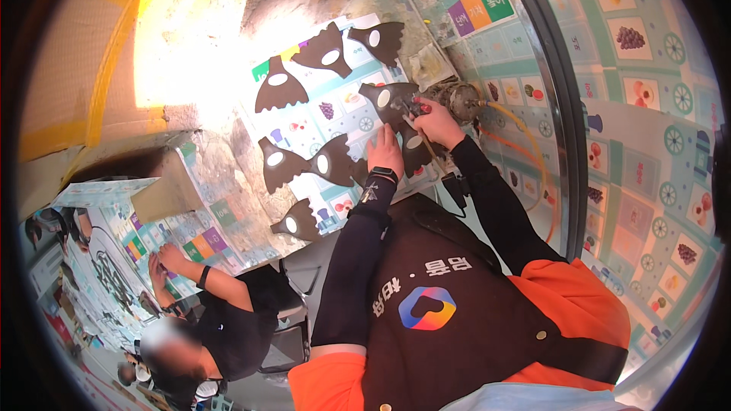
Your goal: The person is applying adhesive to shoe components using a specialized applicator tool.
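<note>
Head view: right hand (pixel 437 125), fingers curled round a red tool (pixel 420 108), which sits within the grip at the right edge of an upper dark fan-shaped piece (pixel 390 103). Left hand (pixel 386 152): fingers outstretched, close together, nothing in their hold that we can see; the same piece lies just beyond their tips, contact uncertain to us. Second dark piece (pixel 415 155): between the hands. Further fan-shaped pieces (pixel 282 93), pale ovals showing: on a printed sheet (pixel 288 126) over the tabletop (pixel 327 0).
</note>
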`<state>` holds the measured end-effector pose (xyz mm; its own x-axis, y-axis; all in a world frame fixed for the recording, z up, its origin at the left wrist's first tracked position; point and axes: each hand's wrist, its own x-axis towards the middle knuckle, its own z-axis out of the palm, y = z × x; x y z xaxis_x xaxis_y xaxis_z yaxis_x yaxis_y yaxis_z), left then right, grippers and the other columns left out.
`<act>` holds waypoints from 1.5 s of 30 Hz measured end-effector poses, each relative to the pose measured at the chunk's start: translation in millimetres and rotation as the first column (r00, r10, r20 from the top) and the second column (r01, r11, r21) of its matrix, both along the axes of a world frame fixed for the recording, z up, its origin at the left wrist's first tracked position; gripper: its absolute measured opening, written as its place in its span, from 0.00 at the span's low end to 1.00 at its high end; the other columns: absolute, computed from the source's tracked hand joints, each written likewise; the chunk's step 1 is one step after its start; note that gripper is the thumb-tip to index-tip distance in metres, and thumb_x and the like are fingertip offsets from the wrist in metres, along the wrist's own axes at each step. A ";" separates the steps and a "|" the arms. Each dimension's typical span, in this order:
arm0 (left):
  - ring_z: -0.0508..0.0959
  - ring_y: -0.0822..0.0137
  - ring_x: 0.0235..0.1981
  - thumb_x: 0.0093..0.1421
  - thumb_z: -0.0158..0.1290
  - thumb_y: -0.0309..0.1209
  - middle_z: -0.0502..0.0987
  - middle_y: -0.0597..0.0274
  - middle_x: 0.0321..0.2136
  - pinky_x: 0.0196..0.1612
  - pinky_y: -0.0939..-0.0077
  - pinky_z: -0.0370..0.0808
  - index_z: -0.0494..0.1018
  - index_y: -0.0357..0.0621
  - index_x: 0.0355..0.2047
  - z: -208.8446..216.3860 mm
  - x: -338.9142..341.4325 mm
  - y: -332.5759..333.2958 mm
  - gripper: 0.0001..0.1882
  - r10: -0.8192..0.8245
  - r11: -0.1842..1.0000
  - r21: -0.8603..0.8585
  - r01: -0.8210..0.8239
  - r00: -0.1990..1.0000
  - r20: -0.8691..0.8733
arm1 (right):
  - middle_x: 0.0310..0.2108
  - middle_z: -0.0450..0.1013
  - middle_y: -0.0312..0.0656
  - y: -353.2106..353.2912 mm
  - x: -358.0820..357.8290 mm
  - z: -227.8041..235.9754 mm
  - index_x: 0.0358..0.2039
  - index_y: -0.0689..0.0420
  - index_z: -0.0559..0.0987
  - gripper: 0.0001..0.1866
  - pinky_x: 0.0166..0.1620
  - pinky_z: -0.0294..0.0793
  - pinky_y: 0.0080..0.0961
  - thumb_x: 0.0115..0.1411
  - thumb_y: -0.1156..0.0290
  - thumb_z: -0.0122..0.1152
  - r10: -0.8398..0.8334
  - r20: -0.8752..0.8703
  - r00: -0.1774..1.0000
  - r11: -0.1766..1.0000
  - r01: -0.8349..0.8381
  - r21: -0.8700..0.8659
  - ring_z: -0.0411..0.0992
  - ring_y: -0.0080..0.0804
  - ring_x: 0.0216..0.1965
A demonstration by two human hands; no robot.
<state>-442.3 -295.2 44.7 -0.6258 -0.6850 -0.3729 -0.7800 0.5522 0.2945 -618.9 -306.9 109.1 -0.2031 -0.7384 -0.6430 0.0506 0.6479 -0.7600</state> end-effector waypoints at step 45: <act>0.65 0.48 0.61 0.57 0.49 0.23 0.64 0.47 0.60 0.60 0.58 0.66 0.69 0.36 0.55 15.8 77.8 -87.0 0.24 0.194 0.953 -0.190 -0.234 0.959 -0.209 | 0.28 0.76 0.38 -52.1 69.0 34.6 0.40 0.61 0.75 0.15 0.18 0.69 0.26 0.49 0.78 0.56 -0.056 0.177 0.983 0.997 0.065 -0.041 0.73 0.24 0.26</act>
<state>-364.5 -382.1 60.5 -0.4999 -0.8606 -0.0970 -0.8293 0.4433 0.3403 -549.8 -359.0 143.6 -0.1354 -0.7580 -0.6381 0.2237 0.6040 -0.7649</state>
